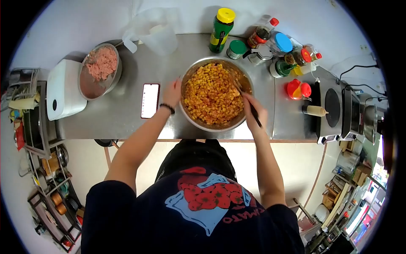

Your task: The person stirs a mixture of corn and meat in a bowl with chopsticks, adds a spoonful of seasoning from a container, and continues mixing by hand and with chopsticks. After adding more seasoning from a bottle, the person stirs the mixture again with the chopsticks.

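A wide metal bowl [183,111] on the counter holds a yellow-orange mix of small diced pieces [213,95], with a reddish coating. My left hand [172,93] is at the bowl's left rim, its fingers closed on the edge; a dark band circles that wrist. With my right hand [256,111] I grip a dark-handled utensil [255,114] at the bowl's right side. Its far end reaches down into the mix, so its exact kind is hard to make out. Left of the bowl lies a phone [150,100] with a lit screen.
A metal bowl of pink minced meat [101,63] stands at the left, beside a white appliance [65,89]. Behind are a clear plastic jug [158,36], a green yellow-capped bottle [221,30] and several seasoning containers. A sauce squeeze bottle [315,111] lies near the cooktop [333,108] at right.
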Demonstrator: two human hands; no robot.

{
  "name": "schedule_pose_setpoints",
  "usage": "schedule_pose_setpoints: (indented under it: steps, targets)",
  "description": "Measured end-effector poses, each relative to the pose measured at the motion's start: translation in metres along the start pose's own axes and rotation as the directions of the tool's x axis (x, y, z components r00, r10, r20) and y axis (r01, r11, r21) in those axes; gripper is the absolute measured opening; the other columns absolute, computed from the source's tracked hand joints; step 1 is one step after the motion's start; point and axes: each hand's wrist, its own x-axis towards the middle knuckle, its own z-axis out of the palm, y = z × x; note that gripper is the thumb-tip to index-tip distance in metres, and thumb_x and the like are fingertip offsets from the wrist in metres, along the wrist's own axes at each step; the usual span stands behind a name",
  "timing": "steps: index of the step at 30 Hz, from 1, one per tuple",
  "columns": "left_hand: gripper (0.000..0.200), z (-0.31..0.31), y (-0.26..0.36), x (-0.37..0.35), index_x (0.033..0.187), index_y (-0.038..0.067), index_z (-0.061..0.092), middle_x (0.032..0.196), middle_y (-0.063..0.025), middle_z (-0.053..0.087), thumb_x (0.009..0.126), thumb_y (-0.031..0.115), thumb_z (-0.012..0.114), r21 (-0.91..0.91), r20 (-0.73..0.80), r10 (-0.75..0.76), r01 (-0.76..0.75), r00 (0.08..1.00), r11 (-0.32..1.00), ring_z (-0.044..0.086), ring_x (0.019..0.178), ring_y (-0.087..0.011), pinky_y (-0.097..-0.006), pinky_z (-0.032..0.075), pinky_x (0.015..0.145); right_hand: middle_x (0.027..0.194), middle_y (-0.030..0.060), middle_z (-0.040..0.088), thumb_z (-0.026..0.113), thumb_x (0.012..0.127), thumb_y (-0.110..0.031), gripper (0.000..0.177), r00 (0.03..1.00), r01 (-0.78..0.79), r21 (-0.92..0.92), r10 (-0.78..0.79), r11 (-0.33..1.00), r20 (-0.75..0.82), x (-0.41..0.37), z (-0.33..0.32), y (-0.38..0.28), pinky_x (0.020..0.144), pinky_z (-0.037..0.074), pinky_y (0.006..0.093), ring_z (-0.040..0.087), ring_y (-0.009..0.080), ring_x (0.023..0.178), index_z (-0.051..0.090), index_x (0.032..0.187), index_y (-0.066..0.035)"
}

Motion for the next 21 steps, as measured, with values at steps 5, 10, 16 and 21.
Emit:
schedule_pose_setpoints:
  steps: [5,10,16,21]
  targets:
    - [0.039,0.008,0.019,0.071,0.106,0.009,0.062,0.091,-0.0136,0.065,0.09,0.04,0.044,0.133,0.108,0.205,-0.219,0.973,0.967,0.06,0.085,-0.0308,-0.0359,0.046,0.076,0.073,0.0109,0.059,0.051,0.084,-0.004,0.013,0.819,-0.148,0.305,-0.057,0.941,0.571,0.005,0.065,-0.01,0.067,0.045,0.0296,0.058,0.0233,0.068,0.061,0.093,-0.003]
    - [0.039,0.015,0.009,0.069,0.108,0.01,0.062,0.091,-0.0125,0.065,0.089,0.041,0.047,0.018,0.027,0.323,-0.324,0.946,0.946,0.061,0.084,-0.0287,-0.035,0.047,0.074,0.071,0.0089,0.056,0.056,0.074,-0.005,0.022,0.777,0.314,0.156,-0.347,0.937,0.525,-0.052,0.025,-0.061,0.06,0.046,0.0337,0.058,0.0276,0.068,0.057,0.096,-0.005]
    - [0.038,0.016,0.012,0.06,0.107,0.012,0.063,0.09,-0.0117,0.066,0.089,0.041,0.047,0.168,-0.041,0.342,-0.331,0.939,0.928,0.061,0.083,-0.03,-0.0365,0.047,0.073,0.096,0.0119,0.064,0.054,0.076,0.001,0.028,0.929,0.301,0.049,-0.305,0.952,0.209,-0.008,0.052,0.007,0.072,0.049,0.0347,0.062,0.029,0.085,0.06,0.103,-0.007]
    - [0.037,0.015,0.018,0.054,0.106,0.013,0.064,0.093,-0.0109,0.065,0.089,0.041,0.046,0.2,-0.047,0.302,-0.287,0.952,0.937,0.061,0.085,-0.0297,-0.0363,0.048,0.074,0.092,0.0143,0.066,0.058,0.084,-0.007,0.019,0.979,-0.102,-0.039,0.108,0.994,0.174,0.004,-0.029,0.008,0.071,0.049,0.0282,0.065,0.0258,0.081,0.064,0.102,-0.003]
